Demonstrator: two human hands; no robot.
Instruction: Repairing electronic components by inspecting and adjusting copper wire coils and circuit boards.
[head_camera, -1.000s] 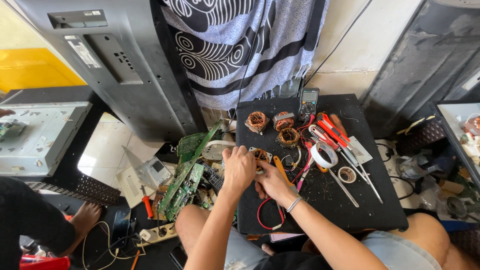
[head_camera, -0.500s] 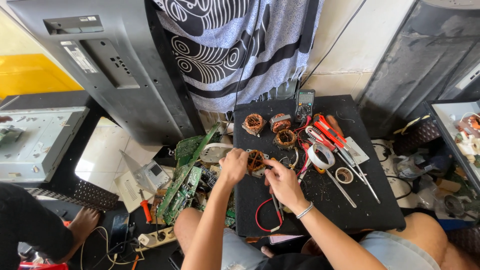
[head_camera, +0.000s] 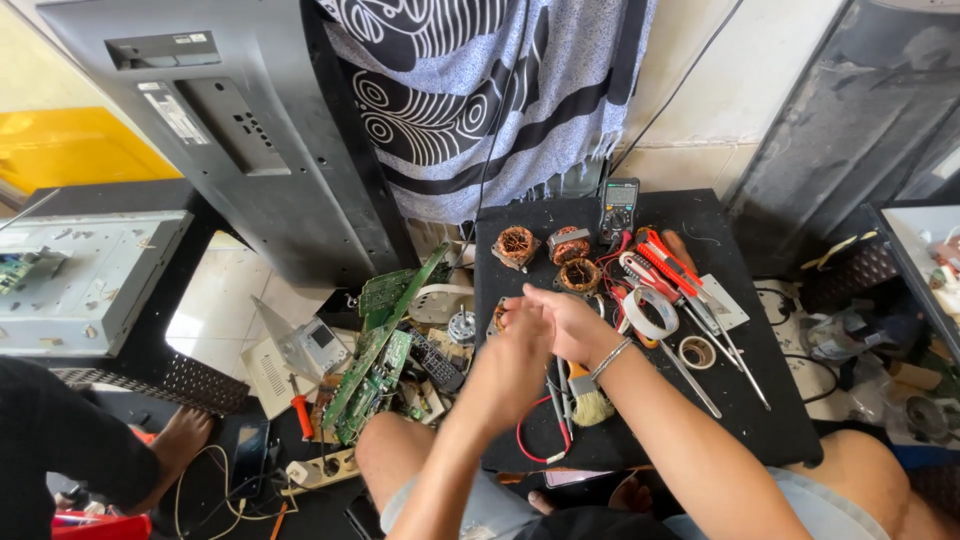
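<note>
My knees sit at the near edge of the black worktop (head_camera: 740, 420), and just past them a paintbrush (head_camera: 585, 400) and a loop of red wire (head_camera: 530, 445) lie loose beside my forearms. A little farther on my left hand (head_camera: 515, 350) and right hand (head_camera: 565, 325) meet over the worktop's left side, fingers curled together around a small copper-wound coil (head_camera: 503, 318) of which only an edge peeps out at the left; I cannot tell which hand carries it or how firmly. As I judge it, the work on this coil is mid-way: it is up in my hands, not set down. To the right lie rolls of tape (head_camera: 652, 312) and red-handled cutters (head_camera: 665, 265). Farther off three more coils (head_camera: 553, 254) wait in a cluster, seemingly untouched, with a multimeter (head_camera: 618, 208) at the far edge.
</note>
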